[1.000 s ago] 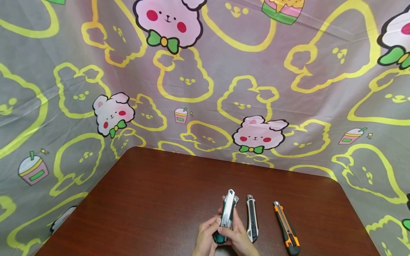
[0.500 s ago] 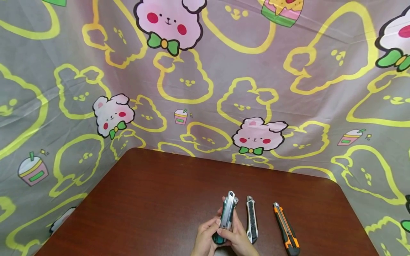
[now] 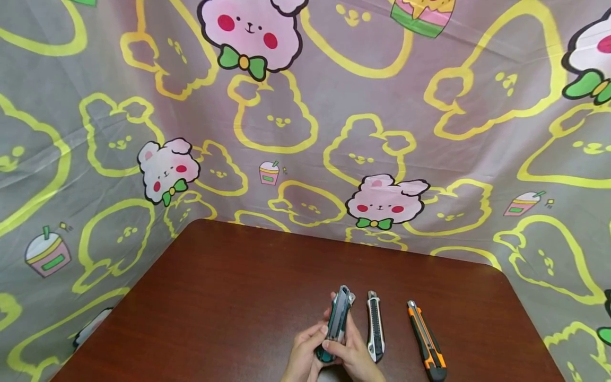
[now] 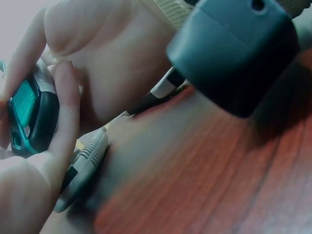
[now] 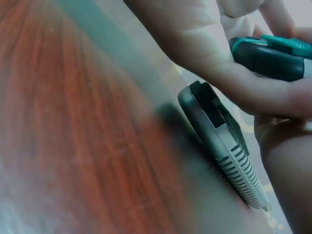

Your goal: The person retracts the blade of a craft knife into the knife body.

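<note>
In the head view, a green and black utility knife [image 3: 338,318] with a long metal front points away from me, its tip raised. My left hand [image 3: 305,350] grips it from the left and my right hand [image 3: 357,356] from the right, with both thumbs on its lower part. A second small metal tip shows just behind its upper end; what it belongs to is hidden. From the left wrist, the knife's green and black butt end [image 4: 36,114] is visible between the fingers. Beside my right hand lies a silver and black utility knife [image 3: 375,329] on the table.
Farther right on the brown table [image 3: 229,286] lies an orange and black utility knife [image 3: 427,342]. A patterned cloth [image 3: 281,132] hangs behind and along the sides. In the left wrist view, a dark device [image 4: 234,53] sits by a beige sleeve cuff.
The held knife tilts slightly, and its metal face turns from bright to darker grey. Both hands keep almost the same place. The two knives on the table stay put.
</note>
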### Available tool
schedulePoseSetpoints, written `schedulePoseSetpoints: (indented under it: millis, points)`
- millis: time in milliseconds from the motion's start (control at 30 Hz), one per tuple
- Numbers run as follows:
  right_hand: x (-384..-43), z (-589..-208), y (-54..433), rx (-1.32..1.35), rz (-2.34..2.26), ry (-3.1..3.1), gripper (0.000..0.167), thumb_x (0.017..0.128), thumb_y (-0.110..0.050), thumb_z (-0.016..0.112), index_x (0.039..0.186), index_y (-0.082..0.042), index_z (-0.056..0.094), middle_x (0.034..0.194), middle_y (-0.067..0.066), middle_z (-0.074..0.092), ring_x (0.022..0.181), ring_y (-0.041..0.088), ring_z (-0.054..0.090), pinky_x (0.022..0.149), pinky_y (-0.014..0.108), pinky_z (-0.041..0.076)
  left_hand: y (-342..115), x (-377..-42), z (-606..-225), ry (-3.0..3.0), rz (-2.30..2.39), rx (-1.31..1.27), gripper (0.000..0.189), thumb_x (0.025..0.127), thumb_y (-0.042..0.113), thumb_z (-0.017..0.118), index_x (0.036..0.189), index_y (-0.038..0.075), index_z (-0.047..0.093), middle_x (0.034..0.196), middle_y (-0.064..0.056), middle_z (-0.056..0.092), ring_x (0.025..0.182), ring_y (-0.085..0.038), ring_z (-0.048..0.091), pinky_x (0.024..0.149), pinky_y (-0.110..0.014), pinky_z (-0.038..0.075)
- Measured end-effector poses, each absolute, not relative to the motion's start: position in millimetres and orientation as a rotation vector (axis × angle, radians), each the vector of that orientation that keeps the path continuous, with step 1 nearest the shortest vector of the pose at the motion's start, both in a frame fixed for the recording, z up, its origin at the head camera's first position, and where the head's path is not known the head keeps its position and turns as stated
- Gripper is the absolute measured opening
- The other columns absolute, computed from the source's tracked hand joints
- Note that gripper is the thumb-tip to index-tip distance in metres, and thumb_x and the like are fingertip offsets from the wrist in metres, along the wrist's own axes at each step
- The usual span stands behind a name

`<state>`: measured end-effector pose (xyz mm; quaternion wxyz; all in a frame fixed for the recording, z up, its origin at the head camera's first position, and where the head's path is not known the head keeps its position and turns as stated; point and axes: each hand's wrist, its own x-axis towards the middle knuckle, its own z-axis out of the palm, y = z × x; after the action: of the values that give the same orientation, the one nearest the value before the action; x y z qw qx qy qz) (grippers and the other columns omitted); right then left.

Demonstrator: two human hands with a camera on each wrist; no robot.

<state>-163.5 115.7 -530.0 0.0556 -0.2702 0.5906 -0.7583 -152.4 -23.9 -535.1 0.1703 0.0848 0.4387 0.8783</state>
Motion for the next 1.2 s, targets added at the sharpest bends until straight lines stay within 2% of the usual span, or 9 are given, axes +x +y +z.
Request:
schedulePoseSetpoints:
  millis: [200,367,533,600,667,733,867,1033,1200]
  points:
    - [-166,-528,118,-0.819,-2.338,1.829,0.086,0.084,0.010,0.060,0.154,-0.006,0.013,0.124,-0.001,0.047,0.109,0.004,0.054,0.097,0.015,0.042,-24,-153,-528,1.245,2.495,0.299,0.037,0.100,0.018,0.050,0.128,-0.004,0.057,0.109,-0.008,0.066,0.088,-0.014,0.066,0.070,-0.035,0.060]
    - [-168,-526,123,-0.802,-2.391,1.789,0.074,0.085,0.010,0.058,0.150,-0.004,0.025,0.124,0.002,0.054,0.108,0.006,0.057,0.095,0.017,0.047,-25,-156,-526,1.179,2.505,0.380,0.025,0.100,0.013,0.048,0.119,0.014,0.064,0.107,0.000,0.066,0.085,-0.010,0.066,0.072,-0.030,0.060]
    - [-170,-528,127,-0.867,-2.572,1.600,0.050,0.092,0.013,0.041,0.142,0.012,0.032,0.130,0.002,0.056,0.118,0.010,0.055,0.099,0.021,0.047,-33,-160,-525,1.260,2.565,0.365,0.030,0.099,0.009,0.050,0.127,0.002,0.056,0.099,0.000,0.071,0.078,-0.012,0.069,0.072,-0.027,0.059]
    - [-172,-529,128,-0.879,-2.671,1.555,0.043,0.093,0.014,0.037,0.135,0.019,0.033,0.125,0.004,0.059,0.114,0.013,0.058,0.095,0.023,0.050,-39,-162,-523,1.399,2.625,0.262,0.037,0.096,0.009,0.054,0.129,-0.009,0.051,0.097,-0.001,0.072,0.078,-0.010,0.068,0.072,-0.024,0.058]
    - [-172,-529,129,-0.870,-2.761,1.537,0.038,0.092,0.015,0.034,0.129,0.023,0.038,0.115,0.006,0.062,0.104,0.016,0.061,0.087,0.025,0.054,-45,-165,-522,1.607,2.667,0.097,0.040,0.093,0.010,0.060,0.126,-0.011,0.054,0.095,-0.001,0.072,0.079,-0.008,0.067,0.072,-0.022,0.056]
    - [-172,-529,130,-0.858,-2.828,1.523,0.036,0.092,0.015,0.032,0.125,0.019,0.046,0.107,0.007,0.064,0.097,0.016,0.063,0.082,0.025,0.055,-50,-167,-521,1.853,2.668,-0.096,0.041,0.089,0.009,0.065,0.122,-0.013,0.058,0.096,-0.005,0.073,0.080,-0.006,0.064,0.071,-0.020,0.053]
    - [-172,-530,132,-0.822,-2.897,1.521,0.037,0.092,0.014,0.032,0.118,0.007,0.058,0.100,0.006,0.066,0.089,0.015,0.063,0.078,0.025,0.055,-56,-172,-523,2.263,2.514,-0.367,0.032,0.085,0.012,0.071,0.114,-0.002,0.069,0.102,-0.013,0.072,0.079,-0.004,0.061,0.069,-0.018,0.050]
    - [-172,-531,131,-0.809,-2.920,1.506,0.035,0.092,0.014,0.032,0.114,0.008,0.059,0.097,0.006,0.067,0.086,0.015,0.064,0.076,0.025,0.055,-62,-174,-528,2.695,2.189,-0.438,0.024,0.085,0.015,0.071,0.108,0.008,0.074,0.090,-0.005,0.071,0.071,-0.006,0.054,0.062,-0.019,0.044]
    - [-172,-531,130,-0.783,-2.922,1.534,0.034,0.092,0.014,0.033,0.112,0.009,0.059,0.096,0.003,0.068,0.083,0.014,0.064,0.074,0.024,0.055,-65,-172,-532,2.864,1.939,-0.445,0.027,0.086,0.011,0.068,0.113,0.007,0.072,0.087,-0.003,0.067,0.066,-0.008,0.051,0.059,-0.021,0.042]
